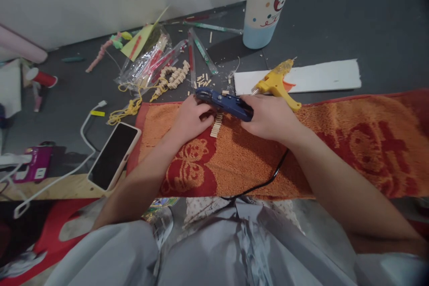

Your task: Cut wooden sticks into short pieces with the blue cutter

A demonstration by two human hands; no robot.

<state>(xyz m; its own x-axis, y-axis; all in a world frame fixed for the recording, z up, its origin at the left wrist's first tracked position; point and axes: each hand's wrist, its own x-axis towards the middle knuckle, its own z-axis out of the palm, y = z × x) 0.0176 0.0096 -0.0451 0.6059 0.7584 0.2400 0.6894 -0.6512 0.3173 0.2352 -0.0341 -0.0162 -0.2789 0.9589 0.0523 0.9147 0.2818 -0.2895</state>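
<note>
A dark blue hand tool (229, 103), with a rounded black end and a screw on its side, lies slantwise above the towel. My right hand (268, 116) is closed around its right end. At the other end is my left hand (192, 118), fingers curled against the tool; whatever they pinch is hidden. Just below the tool, a row of short wooden sticks (216, 126) lies side by side on the orange and red towel (248, 161). More short wooden pieces (203, 81) are scattered on the dark table beyond it.
A yellow glue gun (276, 82) rests across a white board (328, 76), behind my right hand. A tall bottle (263, 13) stands at the back. Plastic packets (147, 65), beaded yellow string (129, 109) and a phone (114, 156) are to the left. A black cord (276, 170) crosses the towel.
</note>
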